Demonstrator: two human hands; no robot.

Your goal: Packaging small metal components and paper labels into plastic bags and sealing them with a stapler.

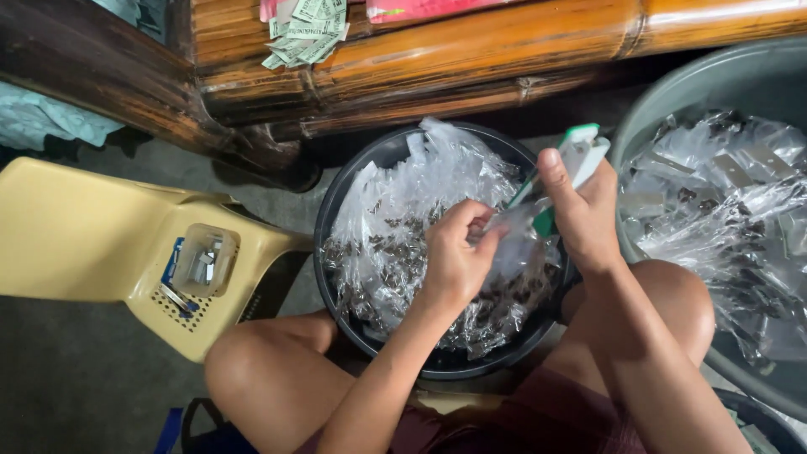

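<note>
Stapling step, over black basin [336, 210] of small clear packets: left hand [454, 261] pinching a clear packet [514, 225] shut, right hand [584, 210] clenched round green-and-white stapler [576, 155] at its top. Next calls for squeezing squarely across the fold.

Small clear plastic packet [514, 220] pinched over black basin; green-white stapler [565, 168] tilted, clamped at packet's top.

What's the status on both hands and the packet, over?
Left hand pinching a small clear packet. Right hand closed on a green-and-white stapler at the packet's top. Black basin of packets below; nothing in the way.
</note>
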